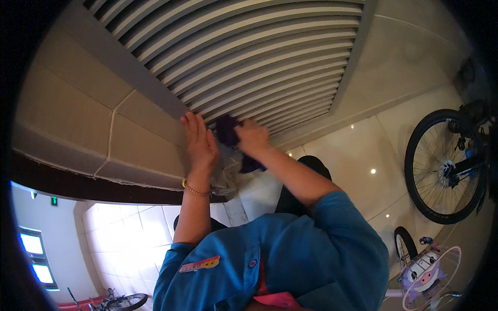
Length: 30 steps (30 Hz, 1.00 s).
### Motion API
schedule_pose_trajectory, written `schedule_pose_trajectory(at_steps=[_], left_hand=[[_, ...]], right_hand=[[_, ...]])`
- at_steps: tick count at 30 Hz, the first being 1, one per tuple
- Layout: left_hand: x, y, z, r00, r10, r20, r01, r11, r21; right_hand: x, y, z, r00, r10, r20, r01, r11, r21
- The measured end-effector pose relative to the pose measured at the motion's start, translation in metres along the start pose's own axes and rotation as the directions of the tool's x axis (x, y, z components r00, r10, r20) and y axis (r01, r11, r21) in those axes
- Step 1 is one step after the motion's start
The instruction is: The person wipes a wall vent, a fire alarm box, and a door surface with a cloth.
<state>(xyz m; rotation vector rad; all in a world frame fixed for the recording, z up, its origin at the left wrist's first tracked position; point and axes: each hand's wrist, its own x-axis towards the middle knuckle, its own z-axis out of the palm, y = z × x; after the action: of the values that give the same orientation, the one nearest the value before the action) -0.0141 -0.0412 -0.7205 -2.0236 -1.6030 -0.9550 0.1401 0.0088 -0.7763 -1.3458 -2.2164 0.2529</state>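
In the head view, my right hand (253,138) grips a dark purple cloth (227,131) against the lower part of a slatted metal louver panel (249,70). A loose end of the cloth hangs below that hand. My left hand (200,144) is held flat with its fingers extended, beside the frame edge of the louver and the tiled wall (148,136). It holds nothing; whether the palm touches the surface I cannot tell. A beaded bracelet (194,190) circles the left wrist.
A bicycle wheel (445,167) stands at the right on the glossy tiled floor (350,155). Below it is a bicycle with a wire basket (432,276) bearing a cartoon pig face. Another bicycle (124,301) is at lower left, near a window (37,256). A dark ledge (97,184) edges the tiled wall.
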Motion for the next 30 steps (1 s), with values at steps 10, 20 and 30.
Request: schedule_pose_trajectory(at_steps=[10, 20, 30], left_hand=[[-0.002, 0.002, 0.004, 0.997, 0.014, -0.075, -0.017, 0.999, -0.044], [-0.014, -0.003, -0.013, 0.992, 0.100, -0.076, -0.104, 0.993, -0.052], [-0.003, -0.004, -0.016, 0.989, -0.145, -0.012, 0.138, 0.958, -0.250]], right_hand=[[-0.028, 0.230, -0.088, 0.766, 0.543, -0.343, -0.579, 0.815, -0.002], [-0.016, 0.048, -0.010, 0.915, 0.372, 0.158, -0.376, 0.927, -0.003], [-0.025, -0.006, 0.003, 0.977, 0.144, 0.156, -0.150, 0.988, 0.027]])
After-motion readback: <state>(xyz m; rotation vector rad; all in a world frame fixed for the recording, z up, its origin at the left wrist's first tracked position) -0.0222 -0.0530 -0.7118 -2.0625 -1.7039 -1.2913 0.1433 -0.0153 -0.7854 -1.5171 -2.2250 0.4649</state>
